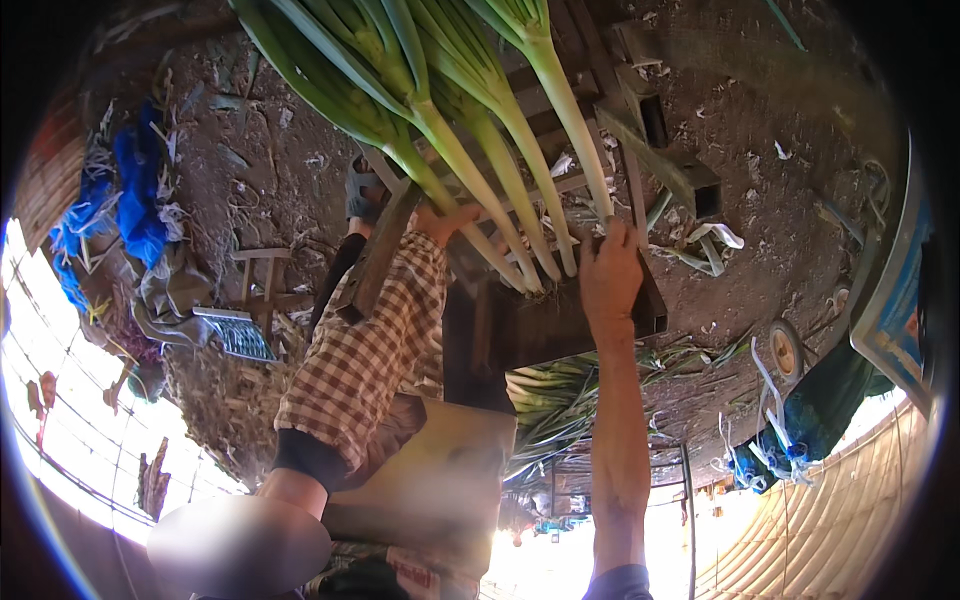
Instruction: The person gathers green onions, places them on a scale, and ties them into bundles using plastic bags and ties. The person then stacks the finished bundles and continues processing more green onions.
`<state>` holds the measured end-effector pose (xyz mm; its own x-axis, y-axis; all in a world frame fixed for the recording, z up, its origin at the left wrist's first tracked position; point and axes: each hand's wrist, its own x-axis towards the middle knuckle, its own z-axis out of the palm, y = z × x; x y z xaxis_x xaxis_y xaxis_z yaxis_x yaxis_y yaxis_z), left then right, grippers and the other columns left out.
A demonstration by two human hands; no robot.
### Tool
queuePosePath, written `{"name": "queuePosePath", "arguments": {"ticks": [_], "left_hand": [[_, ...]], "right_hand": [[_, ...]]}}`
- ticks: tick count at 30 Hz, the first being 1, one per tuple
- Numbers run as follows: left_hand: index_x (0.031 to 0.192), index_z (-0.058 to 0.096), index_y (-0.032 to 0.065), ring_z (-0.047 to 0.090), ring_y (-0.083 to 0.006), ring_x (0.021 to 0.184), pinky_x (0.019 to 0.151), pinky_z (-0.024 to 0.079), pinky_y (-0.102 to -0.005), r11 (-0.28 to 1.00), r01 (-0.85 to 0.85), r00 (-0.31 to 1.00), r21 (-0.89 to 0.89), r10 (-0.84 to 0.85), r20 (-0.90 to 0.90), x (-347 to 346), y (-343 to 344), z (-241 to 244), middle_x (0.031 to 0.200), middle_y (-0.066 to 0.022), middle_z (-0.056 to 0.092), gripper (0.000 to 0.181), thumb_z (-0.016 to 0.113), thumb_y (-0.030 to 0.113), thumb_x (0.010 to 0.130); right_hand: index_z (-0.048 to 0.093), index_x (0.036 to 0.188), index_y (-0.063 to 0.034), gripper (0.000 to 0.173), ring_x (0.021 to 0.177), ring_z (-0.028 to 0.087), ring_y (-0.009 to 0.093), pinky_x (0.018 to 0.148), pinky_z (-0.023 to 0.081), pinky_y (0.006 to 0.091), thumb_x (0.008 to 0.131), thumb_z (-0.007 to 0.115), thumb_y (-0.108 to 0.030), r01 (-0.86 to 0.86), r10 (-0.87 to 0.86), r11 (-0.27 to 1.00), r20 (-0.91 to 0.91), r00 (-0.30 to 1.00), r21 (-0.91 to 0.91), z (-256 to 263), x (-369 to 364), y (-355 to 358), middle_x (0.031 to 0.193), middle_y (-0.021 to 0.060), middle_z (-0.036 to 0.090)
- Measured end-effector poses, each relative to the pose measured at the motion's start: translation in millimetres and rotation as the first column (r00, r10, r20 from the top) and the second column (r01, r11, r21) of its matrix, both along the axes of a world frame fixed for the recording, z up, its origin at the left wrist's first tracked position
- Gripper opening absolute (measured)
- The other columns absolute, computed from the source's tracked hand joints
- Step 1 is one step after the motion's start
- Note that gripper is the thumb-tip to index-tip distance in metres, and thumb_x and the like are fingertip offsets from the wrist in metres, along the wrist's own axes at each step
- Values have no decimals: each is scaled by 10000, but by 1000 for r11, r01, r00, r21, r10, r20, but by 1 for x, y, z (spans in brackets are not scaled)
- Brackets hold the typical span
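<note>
Several thick, leek-like green onions (517,142) lie side by side over a dark metal frame, leaves at the top and root ends close together near the frame's flat edge (547,322). My left hand (446,221), in a brown-and-white checked oversleeve, lies at the leftmost stalk with its thumb stretched out across it; its other fingers are partly hidden. The fingers of my right hand (613,262) are closed on the lower end of the rightmost onion (574,120), a little apart from the others. A square metal tube (379,259) crosses over the left forearm.
More green onions (559,390) lie in a pile below the frame. Open square tube ends (701,191) jut out at its right. Husks and leaf scraps litter the dirt ground. Blue netting (139,195) and a small wooden stool (262,277) stand left; a small wheel (786,350) is right.
</note>
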<state>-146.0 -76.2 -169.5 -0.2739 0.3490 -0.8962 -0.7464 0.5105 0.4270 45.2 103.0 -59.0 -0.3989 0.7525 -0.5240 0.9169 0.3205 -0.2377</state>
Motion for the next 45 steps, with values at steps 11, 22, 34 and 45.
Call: {"name": "queuePosePath", "arguments": {"ticks": [11, 22, 34, 45], "left_hand": [[1147, 595, -117, 701, -342, 916, 730, 656, -412, 875, 422, 891, -238, -449, -67, -14, -8, -3, 1065, -241, 669, 447, 779, 121, 816], [1256, 562, -66, 672, -334, 1028, 779, 639, -447, 926, 284, 956, -249, -292, 5, -28, 7, 16, 1171, -225, 643, 520, 775, 138, 828], [1366, 503, 34, 664, -248, 1024, 800, 567, -459, 604, 759, 627, -242, -778, 24, -53, -37, 103, 1168, -155, 664, 549, 709, 244, 901], [1339, 505, 5, 690, -244, 903, 703, 608, -355, 202, 976, 205, -85, -978, 27, -19, -23, 145, 1203, -202, 623, 417, 631, 110, 955]], "right_hand": [[606, 926, -24, 185, 708, 676, 359, 625, 568, 453, 802, 705, -120, -357, 335, 907, -134, 933, -223, -23, 4, -85, 854, 170, 628], [582, 1090, 46, 260, 765, 676, 375, 639, 572, 455, 852, 583, -59, -232, 214, 959, -124, 969, -164, -34, -14, -114, 875, 189, 618], [563, 1028, -15, 245, 847, 649, 400, 675, 549, 473, 832, 667, -118, 24, -65, 976, -182, 981, -216, 46, -20, -123, 927, 188, 628], [563, 964, -14, 225, 878, 611, 468, 747, 491, 522, 859, 655, -191, 915, -933, 295, -291, 213, -277, 84, 69, -276, 911, 251, 643]]}}
